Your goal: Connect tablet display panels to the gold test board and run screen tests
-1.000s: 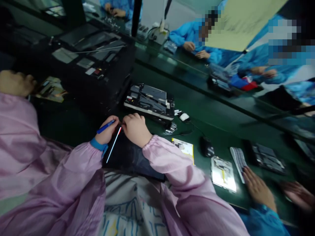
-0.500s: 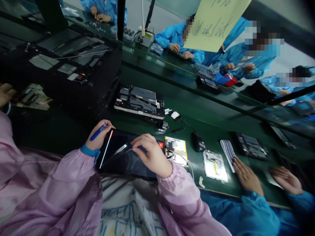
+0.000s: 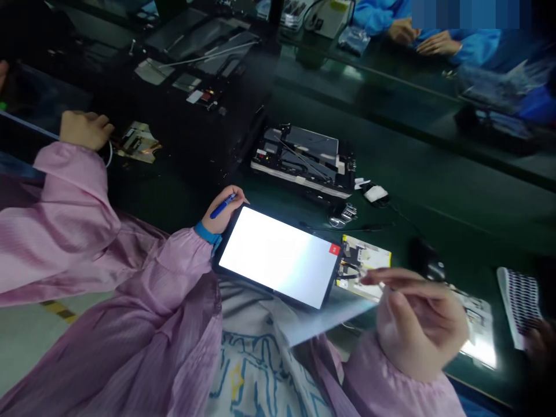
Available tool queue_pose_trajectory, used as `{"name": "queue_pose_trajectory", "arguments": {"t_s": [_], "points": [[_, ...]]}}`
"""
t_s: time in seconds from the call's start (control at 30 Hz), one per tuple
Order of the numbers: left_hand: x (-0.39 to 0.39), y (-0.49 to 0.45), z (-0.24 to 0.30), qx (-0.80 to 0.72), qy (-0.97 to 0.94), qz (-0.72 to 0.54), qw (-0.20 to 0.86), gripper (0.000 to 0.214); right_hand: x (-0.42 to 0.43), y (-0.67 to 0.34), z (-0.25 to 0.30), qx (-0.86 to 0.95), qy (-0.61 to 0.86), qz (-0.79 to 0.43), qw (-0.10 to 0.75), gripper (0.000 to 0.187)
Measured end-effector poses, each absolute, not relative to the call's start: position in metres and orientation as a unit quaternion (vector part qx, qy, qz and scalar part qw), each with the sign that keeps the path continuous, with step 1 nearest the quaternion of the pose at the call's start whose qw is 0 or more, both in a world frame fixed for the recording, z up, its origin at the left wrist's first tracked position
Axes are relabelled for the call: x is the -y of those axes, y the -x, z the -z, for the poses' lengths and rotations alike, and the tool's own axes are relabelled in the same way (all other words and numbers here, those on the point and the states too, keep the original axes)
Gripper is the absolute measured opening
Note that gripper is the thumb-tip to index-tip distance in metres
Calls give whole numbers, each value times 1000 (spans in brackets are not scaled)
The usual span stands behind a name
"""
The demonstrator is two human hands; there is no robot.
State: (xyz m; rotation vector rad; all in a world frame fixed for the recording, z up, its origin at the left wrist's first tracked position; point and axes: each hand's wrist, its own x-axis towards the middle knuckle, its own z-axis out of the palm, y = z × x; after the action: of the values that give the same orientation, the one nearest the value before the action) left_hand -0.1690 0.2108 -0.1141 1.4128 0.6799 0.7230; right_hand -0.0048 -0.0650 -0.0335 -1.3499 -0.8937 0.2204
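My left hand (image 3: 226,208) grips the upper left corner of a flat display panel (image 3: 278,255), with a blue pen (image 3: 223,206) tucked in its fingers. White light fills the panel's face, and a red tab (image 3: 334,249) sits at its right end. Over on the right, my right hand (image 3: 421,324) is raised, fingers bent together and blurred. A clear film (image 3: 325,324) stretches from it toward my lap, apart from the panel. Beyond the panel's right end lies a circuit board (image 3: 365,260) wired up on a yellow-edged plate.
A stack of opened device housings (image 3: 304,162) stands behind the panel. Beside it are a cable adapter (image 3: 376,194) and a small metal connector (image 3: 343,215). A dark mouse (image 3: 428,260) and a white keyboard (image 3: 521,301) lie right. A neighbour's hand (image 3: 87,128) rests at left.
The panel has turned from dark to bright white. My right hand has moved right, away from the panel, carrying the film off it. The view has shifted left and down.
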Motion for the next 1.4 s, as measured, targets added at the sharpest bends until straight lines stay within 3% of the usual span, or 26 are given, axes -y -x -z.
{"name": "queue_pose_trajectory", "arguments": {"t_s": [0.23,0.33,0.5,0.63,0.8,0.87,1.07,1.3,1.4], "points": [[-211,169,109,-299,-635,-308,642,5,64,47,31,649,511,-279,489,42],[-212,168,108,-310,-639,-311,631,8,50,72,35,693,458,-348,435,54],[-214,166,109,-317,-642,-314,624,8,47,81,32,725,427,-392,372,57],[-213,165,109,-320,-645,-317,617,7,53,53,34,644,493,-348,470,57],[-213,164,111,-309,-650,-321,616,6,30,-24,44,349,497,-345,716,17],[-213,163,112,-300,-648,-323,621,6,12,-60,45,285,499,-377,726,18],[-213,163,115,-301,-640,-318,632,7,-30,-128,42,239,612,-334,676,54],[-210,164,116,-290,-627,-312,652,7,-31,-118,36,246,528,-382,717,56],[-211,165,117,-282,-630,-311,654,9,-28,-101,41,263,509,-377,728,46]]}}
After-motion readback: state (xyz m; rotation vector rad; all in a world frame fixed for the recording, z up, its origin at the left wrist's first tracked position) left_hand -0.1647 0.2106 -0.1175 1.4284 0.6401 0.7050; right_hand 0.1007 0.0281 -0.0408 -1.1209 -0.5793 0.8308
